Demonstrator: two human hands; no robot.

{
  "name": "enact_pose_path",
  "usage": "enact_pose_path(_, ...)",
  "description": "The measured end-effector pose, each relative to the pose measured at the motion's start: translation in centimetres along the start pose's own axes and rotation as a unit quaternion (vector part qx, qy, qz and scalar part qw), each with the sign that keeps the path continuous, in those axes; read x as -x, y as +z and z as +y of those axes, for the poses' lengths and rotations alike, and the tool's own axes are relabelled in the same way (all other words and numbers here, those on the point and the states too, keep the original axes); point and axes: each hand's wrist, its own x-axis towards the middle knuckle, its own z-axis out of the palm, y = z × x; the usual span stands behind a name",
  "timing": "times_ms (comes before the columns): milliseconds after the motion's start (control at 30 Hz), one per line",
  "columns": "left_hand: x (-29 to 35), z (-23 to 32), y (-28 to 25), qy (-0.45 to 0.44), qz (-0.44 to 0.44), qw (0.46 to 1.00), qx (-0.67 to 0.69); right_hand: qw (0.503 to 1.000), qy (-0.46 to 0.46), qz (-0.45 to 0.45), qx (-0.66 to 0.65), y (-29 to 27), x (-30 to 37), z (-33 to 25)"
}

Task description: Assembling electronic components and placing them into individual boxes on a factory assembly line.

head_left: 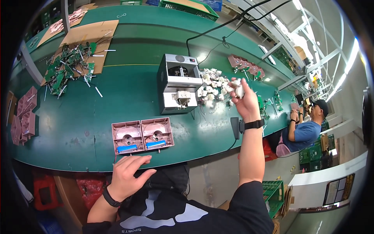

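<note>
My right hand (248, 104) is raised over the pile at the right and closed around a white round plastic part (239, 91). Under and beside it lies a heap of similar white parts (212, 84), some with thin wires. My left hand (130, 174) is at the bench's near edge, thumb and fingers apart, holding nothing. Just beyond its fingertips sit two pink plastic housings (142, 124) side by side, open side up. Each has a round recess with a hole and a blue cylinder (127, 148) along its near side. Whether my left fingers touch the housings, I cannot tell.
A grey-black machine (180, 84) stands mid-bench on the green bench top (128, 89). Green circuit boards (70, 68) are heaped on cardboard at left, beside stacked pink housings (26, 117). More pink housings (246, 66) lie far right. A co-worker (306, 126) sits along the bench.
</note>
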Motion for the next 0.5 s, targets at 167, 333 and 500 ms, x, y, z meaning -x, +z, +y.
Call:
enact_pose_path(167, 0.9, 0.1, 0.8, -0.009, -0.004, 1.000, 0.025, 0.991, -0.052, 0.008, 0.119, 1.5, -2.7, -1.7)
enact_pose_path(333, 2.0, -0.3, 0.7, -0.017, -0.018, 1.000, -0.006, 0.713, -0.188, 0.064, 0.672, -4.0, -7.9, 4.6)
enact_pose_path(500, 3.8, -1.3, 0.0, -0.045, -0.015, 0.997, -0.058, 0.665, -0.334, 0.153, 0.650, -5.0, -9.0, 2.3)
